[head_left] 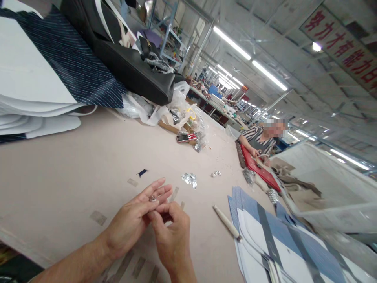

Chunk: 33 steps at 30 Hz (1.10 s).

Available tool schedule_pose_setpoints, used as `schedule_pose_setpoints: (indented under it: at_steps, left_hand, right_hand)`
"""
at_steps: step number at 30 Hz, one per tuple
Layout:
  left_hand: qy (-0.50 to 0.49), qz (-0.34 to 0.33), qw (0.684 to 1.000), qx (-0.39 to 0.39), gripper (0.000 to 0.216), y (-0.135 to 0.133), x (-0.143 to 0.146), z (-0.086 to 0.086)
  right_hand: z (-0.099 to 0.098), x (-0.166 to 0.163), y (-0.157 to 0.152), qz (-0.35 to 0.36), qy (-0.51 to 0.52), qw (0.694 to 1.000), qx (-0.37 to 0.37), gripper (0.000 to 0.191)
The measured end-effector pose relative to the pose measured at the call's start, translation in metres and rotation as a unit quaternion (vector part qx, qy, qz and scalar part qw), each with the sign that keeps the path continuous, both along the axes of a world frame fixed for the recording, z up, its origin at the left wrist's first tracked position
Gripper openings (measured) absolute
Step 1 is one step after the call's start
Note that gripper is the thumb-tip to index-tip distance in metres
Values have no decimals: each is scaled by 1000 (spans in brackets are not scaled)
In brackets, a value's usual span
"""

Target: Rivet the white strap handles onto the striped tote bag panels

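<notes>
My left hand (pixel 132 216) is turned palm up over the table, its fingers stretched out together. Small shiny metal pieces (pixel 152 199) lie on those fingers beside the thumb. Against the left fingertips, my right hand (pixel 173 232) is closed in a pinch; whatever sits between its thumb and forefinger is hidden. Just beyond both hands, a loose pile of flat silvery metal pieces (pixel 189 179) lies on the table (pixel 73 169). A smaller cluster of metal parts (pixel 216 173) is to its right, and a dark blue scrap (pixel 143 172) lies to its left.
A pale-handled tool (pixel 226 223) lies beside stacked blue and white panels (pixel 265 236) at right. Striped dark fabric panels (pixel 73 59) and a black bag (pixel 132 67) fill the back left. A red phone (pixel 186 137) lies near plastic bags. Another person (pixel 259 137) handles a red piece.
</notes>
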State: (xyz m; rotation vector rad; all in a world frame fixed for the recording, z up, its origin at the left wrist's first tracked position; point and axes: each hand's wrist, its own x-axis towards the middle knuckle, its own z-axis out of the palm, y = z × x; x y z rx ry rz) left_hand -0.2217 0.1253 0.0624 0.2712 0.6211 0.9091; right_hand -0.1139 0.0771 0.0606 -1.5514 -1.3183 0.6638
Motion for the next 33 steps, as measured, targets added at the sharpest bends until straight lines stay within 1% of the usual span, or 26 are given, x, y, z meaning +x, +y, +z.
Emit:
schedule_pose_setpoints:
  at_steps: [3, 5, 6, 7, 9, 11, 13, 15, 16, 19, 21, 24, 27, 30, 32, 33]
  left_hand:
    - [53, 14, 998, -14, 49, 2, 4, 3]
    - [69, 31, 997, -12, 46, 6, 4, 4]
    - [66, 37, 997, -12, 47, 8, 3, 5]
    - [57, 42, 997, -14, 49, 10, 2, 5]
    - [36, 45, 998, -32, 54, 15, -1, 5]
    - [24, 51, 997, -56, 55, 19, -2, 5]
    - [20, 62, 995, -79, 54, 22, -1, 4]
    - [13, 73, 993, -93, 53, 25, 1, 4]
    - [9, 79, 992, -96, 52, 26, 3, 4]
    - [8, 102, 990, -94, 50, 27, 7, 3]
    - [8, 116, 989, -89, 49, 26, 9, 2]
    - [4, 127, 988, -83, 47, 25, 12, 2]
    - [13, 133, 988, -77, 46, 24, 15, 4]
    - [23, 129, 989, -72, 47, 22, 18, 6]
    - [28, 127, 989, -71, 47, 21, 18, 3]
    - [31, 125, 989, -69, 48, 20, 16, -2]
  right_hand:
    - [-1, 2, 3, -1, 48, 999, -17, 13]
    - [-3, 13, 8, -13, 91, 995, -32, 16]
    - [-5, 21, 11, -29, 95, 994, -38, 18]
    - [-8, 31, 15, -50, 83, 994, -43, 20]
    - [-17, 53, 22, -89, 26, 994, -51, 22]
    - [-26, 72, 28, -109, -39, 992, -48, 21]
    - [-29, 82, 29, -120, -83, 989, -24, 28]
    - [-24, 79, 25, -109, -76, 991, -11, 33]
    - [-21, 74, 22, -89, -52, 995, -17, 30]
    - [-9, 50, 12, 4, 38, 998, -48, 19]
    - [-6, 33, 8, 32, 75, 995, -52, 16]
    - [-11, 19, 7, 30, 108, 992, -51, 15]
    - [-17, 17, 7, 24, 124, 991, -44, 17]
    - [-20, 17, 6, 24, 162, 986, -39, 20]
    - [-21, 15, 5, 14, 174, 984, -35, 20]
    - [-23, 13, 5, 6, 172, 985, -34, 19]
